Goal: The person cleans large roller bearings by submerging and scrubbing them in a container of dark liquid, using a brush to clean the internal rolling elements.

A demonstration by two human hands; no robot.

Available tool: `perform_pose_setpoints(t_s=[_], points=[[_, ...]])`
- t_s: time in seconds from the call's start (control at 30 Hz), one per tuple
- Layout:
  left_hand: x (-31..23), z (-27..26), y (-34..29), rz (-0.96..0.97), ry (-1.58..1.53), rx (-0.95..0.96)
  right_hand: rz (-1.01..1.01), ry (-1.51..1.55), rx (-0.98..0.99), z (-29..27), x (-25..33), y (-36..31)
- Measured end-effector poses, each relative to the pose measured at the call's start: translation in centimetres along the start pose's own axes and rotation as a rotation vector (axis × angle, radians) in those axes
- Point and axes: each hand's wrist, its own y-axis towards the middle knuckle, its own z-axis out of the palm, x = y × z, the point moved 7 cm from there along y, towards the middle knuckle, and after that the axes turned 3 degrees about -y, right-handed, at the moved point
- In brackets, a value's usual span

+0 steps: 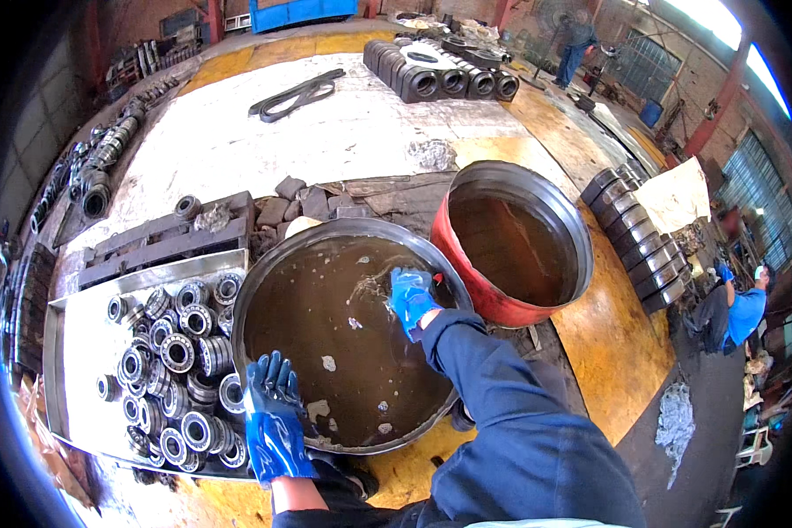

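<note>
My left hand (277, 421), in a wet blue rubber glove, lies over the near left rim of a large round metal tub (257, 255), its fingers stretched out and holding nothing. Brown liquid (326, 308) with pale floating scraps fills the tub. Toward the tub's far right side, my right hand (411, 297), gloved in blue too, is closed at the liquid's surface, with ripples beside it. What its fingers grip is hidden. A small red spot (437, 278) shows next to that glove. Several steel roller bearings (178, 352) are heaped left of the tub, close to my left hand.
A shallow metal tray (53, 378) bears the bearings. A red drum (462, 273) with dark liquid touches the tub's right side. Behind stand a pallet (163, 242), stones (308, 198) and bearing housings (440, 79). One person (737, 308) is at the right, another (575, 48) farther back.
</note>
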Motion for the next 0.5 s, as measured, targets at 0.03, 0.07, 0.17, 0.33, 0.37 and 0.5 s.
perform_pose_setpoints(t_s=[0.03, 0.07, 0.17, 0.33, 0.37, 0.5], points=[[0.0, -0.3, 0.0, -0.037, -0.024, 0.008, -0.02, -0.014, -0.001, 0.0, 0.4, -0.2], [0.1, -0.5, 0.2, -0.04, -0.021, 0.032, -0.033, -0.03, 0.0, 0.3, 0.4, -0.6], [0.4, -0.5, 0.3, -0.045, -0.01, 0.074, -0.06, -0.051, 0.004, 1.1, 0.6, -0.5], [2.0, 0.3, 0.3, -0.094, 0.009, 0.115, -0.031, -0.097, 0.082, 3.6, -0.1, 1.7], [2.5, 0.2, 0.8, -0.115, 0.001, 0.155, -0.027, -0.09, 0.078, 3.9, -0.8, 2.1], [2.4, -1.5, 0.7, -0.126, 0.022, 0.151, -0.035, -0.075, 0.114, 3.0, 0.8, 2.3]])
